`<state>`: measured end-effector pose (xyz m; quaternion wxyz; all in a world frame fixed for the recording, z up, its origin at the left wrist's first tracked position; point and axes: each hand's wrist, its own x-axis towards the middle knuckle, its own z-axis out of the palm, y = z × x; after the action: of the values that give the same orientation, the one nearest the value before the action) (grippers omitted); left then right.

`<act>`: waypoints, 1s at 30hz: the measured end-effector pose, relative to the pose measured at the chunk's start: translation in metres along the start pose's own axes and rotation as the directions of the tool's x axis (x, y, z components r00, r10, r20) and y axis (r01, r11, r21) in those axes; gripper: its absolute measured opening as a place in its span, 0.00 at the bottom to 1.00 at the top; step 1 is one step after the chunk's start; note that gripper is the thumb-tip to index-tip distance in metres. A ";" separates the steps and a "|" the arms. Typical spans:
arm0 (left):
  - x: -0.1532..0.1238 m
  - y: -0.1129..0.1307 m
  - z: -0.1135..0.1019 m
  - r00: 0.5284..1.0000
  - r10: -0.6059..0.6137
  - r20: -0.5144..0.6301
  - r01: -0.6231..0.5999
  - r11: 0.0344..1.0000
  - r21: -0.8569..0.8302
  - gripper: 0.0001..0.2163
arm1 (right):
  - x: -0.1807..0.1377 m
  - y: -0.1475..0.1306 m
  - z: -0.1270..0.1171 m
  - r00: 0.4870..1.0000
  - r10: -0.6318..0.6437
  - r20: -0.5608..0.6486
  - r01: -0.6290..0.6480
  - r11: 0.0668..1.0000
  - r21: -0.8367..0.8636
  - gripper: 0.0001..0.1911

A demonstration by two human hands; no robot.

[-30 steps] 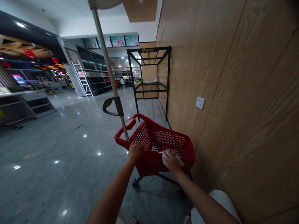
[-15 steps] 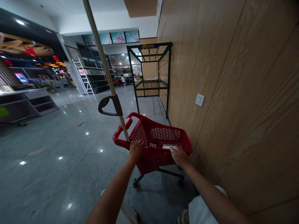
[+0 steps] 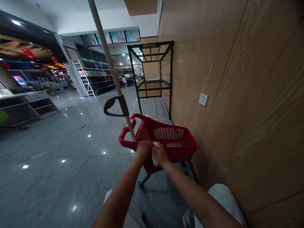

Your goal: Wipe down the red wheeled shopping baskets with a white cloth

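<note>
Our left hand (image 3: 144,148) grips cart (image 3: 178,152) near rim | right hand (image 3: 162,155) clutches cloth (image 3: 155,157), pressing it on rim

A red plastic basket trolley (image 3: 175,144) stands upright on the floor just beside the wooden wall, its walls pierced with a fine lattice and a looped red grip at its far left end. A pale pole (image 3: 111,68) rises slanted from its near left rim and carries a black handle (image 3: 116,106) partway up. One small wheel (image 3: 140,185) shows under the near corner. A crumpled white cloth (image 3: 155,155) is pressed against the near rim, clasped in the right hand (image 3: 162,155), with the left hand (image 3: 143,148) curled over the rim just beside it
</note>
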<state>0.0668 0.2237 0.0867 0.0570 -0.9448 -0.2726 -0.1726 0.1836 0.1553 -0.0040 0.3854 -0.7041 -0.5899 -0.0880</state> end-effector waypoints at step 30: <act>0.019 -0.024 0.019 0.882 -0.168 -0.440 0.120 0.984 -0.135 0.06 | 0.052 -0.006 -0.034 0.982 0.136 -0.134 -0.065 0.897 0.436 0.23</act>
<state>0.0744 0.2567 0.0763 0.0564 -0.8580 -0.3119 -0.4041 0.2045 0.1725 0.0520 0.5814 -0.6220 -0.5244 0.0080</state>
